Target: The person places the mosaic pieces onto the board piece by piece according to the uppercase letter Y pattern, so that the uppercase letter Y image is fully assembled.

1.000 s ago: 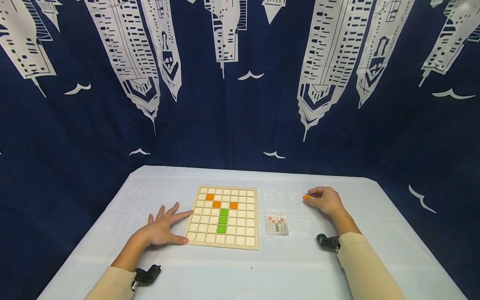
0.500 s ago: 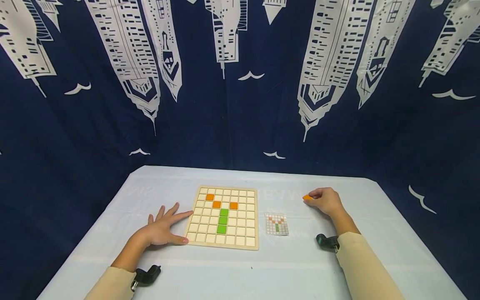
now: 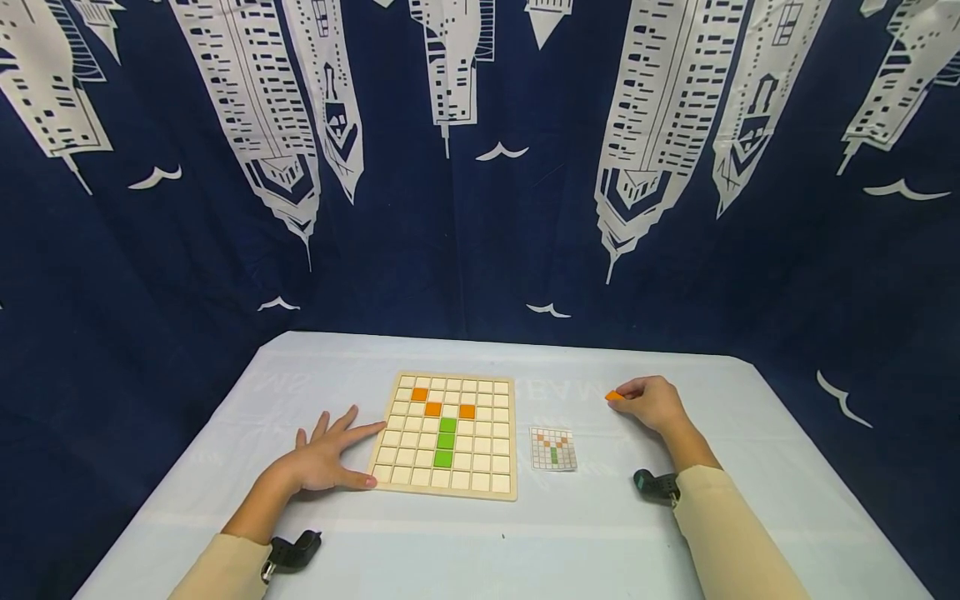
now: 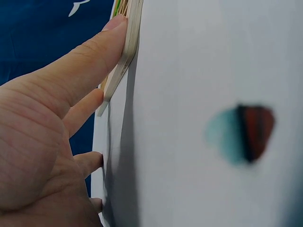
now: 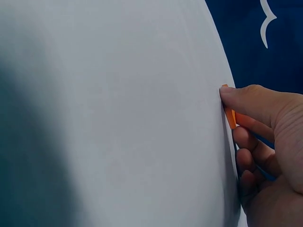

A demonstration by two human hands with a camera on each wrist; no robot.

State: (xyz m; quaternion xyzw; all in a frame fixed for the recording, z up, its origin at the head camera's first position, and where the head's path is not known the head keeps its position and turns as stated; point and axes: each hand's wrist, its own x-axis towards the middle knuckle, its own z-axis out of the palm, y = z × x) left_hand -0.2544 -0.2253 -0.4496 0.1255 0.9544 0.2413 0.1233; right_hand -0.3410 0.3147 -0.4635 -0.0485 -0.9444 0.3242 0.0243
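Note:
A wooden grid board (image 3: 480,450) lies flat on the table, with several orange and green square tiles set in its cells. My left hand (image 3: 322,458) spreads its fingers beside the board; the thumb and index finger touch its left edge. In the left wrist view the thumb (image 4: 90,56) rests on the board's corner. Off to the right, my right hand (image 3: 651,402) pinches an orange tile (image 3: 615,395) between thumb and fingers, close to the tabletop. The right wrist view shows that tile (image 5: 230,117) tilted on edge, partly covered by the thumb.
A small paper card (image 3: 553,448) printed with a coloured grid pattern lies between the board and my right hand. The white-covered table (image 3: 420,550) ends at a dark blue curtain (image 3: 465,233) printed with white buildings. Black devices (image 3: 296,550) sit at both wrists.

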